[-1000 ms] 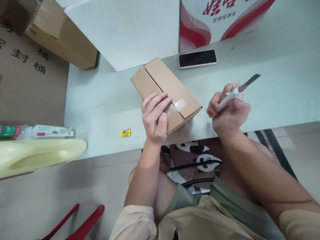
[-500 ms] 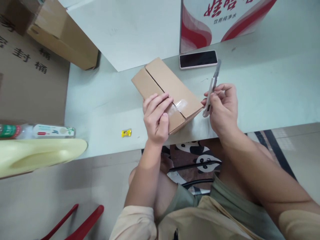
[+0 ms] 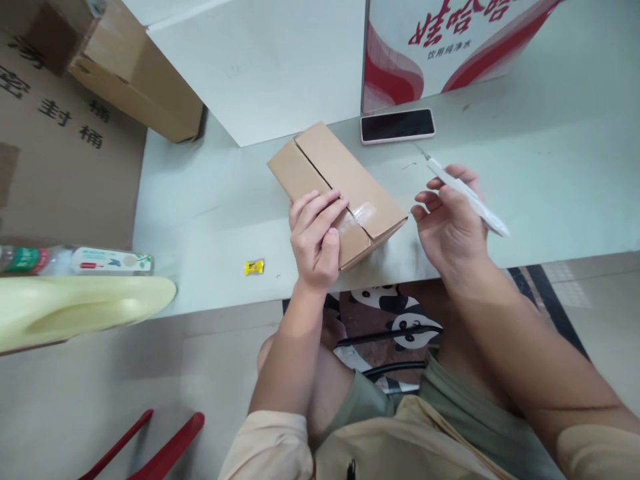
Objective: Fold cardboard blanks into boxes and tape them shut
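A small brown cardboard box (image 3: 335, 180) lies at an angle on the pale green table (image 3: 210, 200), its flaps closed and clear tape across the near end. My left hand (image 3: 315, 237) rests on that near end, fingers pressed flat on the taped seam. Just right of the box, my right hand (image 3: 450, 220) grips a slim white utility knife (image 3: 467, 195). The knife's blade tip points up and left, toward the phone, and is clear of the box.
A dark phone (image 3: 397, 125) lies behind the box, in front of a red-and-white carton (image 3: 425, 47). A white board (image 3: 265, 60) leans at the back. Brown cartons (image 3: 65, 133) stand at left. A yellow candy (image 3: 254, 267), a bottle (image 3: 75, 261) and a pale yellow container (image 3: 75, 310) lie near the front edge.
My right hand has turned the knife round in its fingers, from blade pointing right, to upright, to now angled up-left. The left hand and box have stayed put.
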The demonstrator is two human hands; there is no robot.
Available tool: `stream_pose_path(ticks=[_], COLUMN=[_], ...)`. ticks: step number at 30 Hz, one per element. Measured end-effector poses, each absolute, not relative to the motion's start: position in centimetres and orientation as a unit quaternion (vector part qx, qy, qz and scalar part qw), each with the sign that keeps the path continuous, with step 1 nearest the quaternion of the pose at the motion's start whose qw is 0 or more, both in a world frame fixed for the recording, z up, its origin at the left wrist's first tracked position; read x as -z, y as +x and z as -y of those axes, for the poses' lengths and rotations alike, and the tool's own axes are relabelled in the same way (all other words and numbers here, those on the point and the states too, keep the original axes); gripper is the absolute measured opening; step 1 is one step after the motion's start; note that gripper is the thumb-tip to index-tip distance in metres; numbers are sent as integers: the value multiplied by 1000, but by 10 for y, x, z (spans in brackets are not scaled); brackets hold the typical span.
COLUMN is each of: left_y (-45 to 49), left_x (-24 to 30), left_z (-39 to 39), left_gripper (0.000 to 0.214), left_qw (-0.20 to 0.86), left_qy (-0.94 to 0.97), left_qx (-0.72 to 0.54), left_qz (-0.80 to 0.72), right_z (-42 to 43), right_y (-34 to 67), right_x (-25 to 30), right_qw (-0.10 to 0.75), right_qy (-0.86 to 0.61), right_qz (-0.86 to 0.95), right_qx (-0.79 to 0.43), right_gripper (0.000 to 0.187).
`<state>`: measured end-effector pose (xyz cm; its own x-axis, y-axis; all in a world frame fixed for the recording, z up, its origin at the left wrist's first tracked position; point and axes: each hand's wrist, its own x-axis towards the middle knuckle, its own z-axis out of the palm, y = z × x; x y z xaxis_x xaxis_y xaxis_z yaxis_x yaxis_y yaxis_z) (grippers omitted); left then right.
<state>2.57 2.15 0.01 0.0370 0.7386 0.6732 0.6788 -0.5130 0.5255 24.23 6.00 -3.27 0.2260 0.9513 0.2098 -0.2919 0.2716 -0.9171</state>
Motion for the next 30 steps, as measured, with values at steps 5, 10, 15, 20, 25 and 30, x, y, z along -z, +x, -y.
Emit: stream_pose_path(ticks=[5, 10, 15, 20, 25, 30], left_y=[26, 26, 27, 27, 27, 29], left_x=[0, -4, -4, -4, -3, -3], left_z=[-21, -19, -19, -19, -19, -19], left_gripper=[49, 49, 51, 56, 55, 50], left_qw=[42, 41, 37, 26, 17, 29], left_qy=[718, 724, 724, 727, 729, 722], left_qx=[-496, -484, -478, -459, -460, -480], left_qz=[-487, -490, -496, -510, -507, -497], right_z=[-32, -6, 0, 3, 4, 2], right_y=[227, 220, 220, 216, 211, 207], right_x=[-6, -37, -44, -45, -37, -31], right_qw=[723, 584, 528, 502, 494, 490], right_qy=[-357, -332, -331, -321, -335, -353], right_qz=[529, 729, 776, 797, 800, 794], right_qx=[-265, -134, -97, -97, -65, -71], right_gripper=[19, 10, 14, 16, 17, 16])
